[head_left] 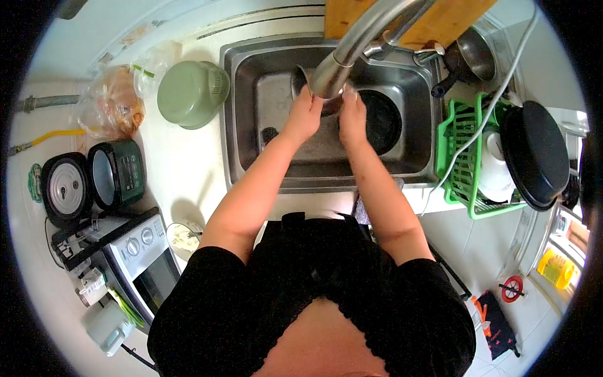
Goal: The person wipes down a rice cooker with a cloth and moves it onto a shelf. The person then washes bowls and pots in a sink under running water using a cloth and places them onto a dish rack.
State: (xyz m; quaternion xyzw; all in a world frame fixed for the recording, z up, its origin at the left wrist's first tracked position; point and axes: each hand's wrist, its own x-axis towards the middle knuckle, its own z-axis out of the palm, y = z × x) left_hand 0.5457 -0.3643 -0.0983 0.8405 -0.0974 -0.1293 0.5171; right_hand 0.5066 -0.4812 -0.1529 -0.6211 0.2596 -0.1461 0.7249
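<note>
Over the sink (pixel 251 160), my left hand (pixel 303 118) is closed on the edge of a dark, curved dish (pixel 299 80), beneath the metal faucet (pixel 331 76). On the other side of the spout, my right hand (pixel 353 118) has its fingers bent at what looks like the same dish. The faucet hides much of the dish, so its exact kind cannot be made out. A round black pan (pixel 384 122) lies in the basin, just right of my right hand.
Left of the sink stand a green plastic basin (pixel 185 94) and a plastic bag (pixel 113 103). To the right are a green dish rack (pixel 461 141), a large black pan (pixel 536 156) and a saucepan (pixel 474 55). A white cable (pixel 496 97) hangs across the rack. A bowl of pale food (pixel 183 239) sits lower left.
</note>
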